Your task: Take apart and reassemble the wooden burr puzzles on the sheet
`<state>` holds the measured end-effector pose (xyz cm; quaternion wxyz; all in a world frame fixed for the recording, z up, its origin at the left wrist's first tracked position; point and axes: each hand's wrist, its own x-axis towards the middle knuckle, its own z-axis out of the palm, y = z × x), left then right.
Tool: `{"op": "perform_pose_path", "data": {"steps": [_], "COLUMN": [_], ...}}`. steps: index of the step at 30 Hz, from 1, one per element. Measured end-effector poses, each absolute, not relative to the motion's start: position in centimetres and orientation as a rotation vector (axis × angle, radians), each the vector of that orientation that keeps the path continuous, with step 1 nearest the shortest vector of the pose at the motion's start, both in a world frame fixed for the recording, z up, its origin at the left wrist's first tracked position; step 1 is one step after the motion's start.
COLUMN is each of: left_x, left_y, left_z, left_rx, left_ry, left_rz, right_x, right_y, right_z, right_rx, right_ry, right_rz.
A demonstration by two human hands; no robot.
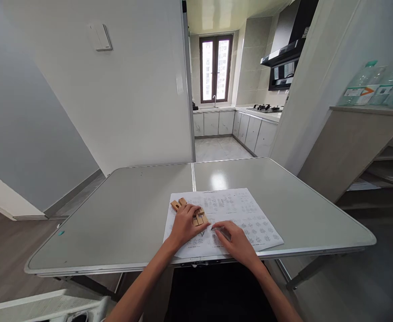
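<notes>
A printed sheet of paper [263,228] with many small line drawings lies at the near edge of the table. On its left half sit light wooden puzzle pieces [200,218], notched and pushed close together. My left hand [185,223] curls round them, fingers behind and thumb in front, and covers part of them. Further wooden pieces [175,205] stick out beyond its knuckles. Close by on the right, my right hand [234,239] rests on the sheet with its fingers bent together. Something small and dark shows at its fingertips, too small to name.
The grey folding table [132,214] has a metal rim and a centre seam. A small teal bit [61,233] lies at its left edge. Plastic bottles [367,85] stand on a shelf unit [337,147] to the right. Behind, a doorway opens onto a kitchen.
</notes>
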<state>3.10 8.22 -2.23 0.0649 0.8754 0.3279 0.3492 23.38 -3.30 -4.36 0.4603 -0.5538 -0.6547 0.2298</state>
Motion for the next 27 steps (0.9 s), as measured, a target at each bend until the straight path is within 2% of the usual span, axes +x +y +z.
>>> {"op": "perform_pose_path", "data": {"steps": [7, 20, 27], "left_x": [2.62, 2.7, 2.8], "left_y": [9.13, 9.23, 8.94], "left_z": [-2.73, -2.78, -2.55], "left_rx": [2.57, 2.653, 2.661], "left_ry": [1.289, 1.024, 1.057], "left_rz": [1.209, 0.882, 0.843], "right_x": [23.42, 23.45, 23.32], "right_y": [-3.32, -3.45, -3.5], "right_z": [-4.43, -4.12, -3.88], "right_rx": [-1.375, -1.38, -1.389], "right_ry": [-1.608, -1.613, -1.616], "right_rz": [0.587, 0.598, 0.595]}}
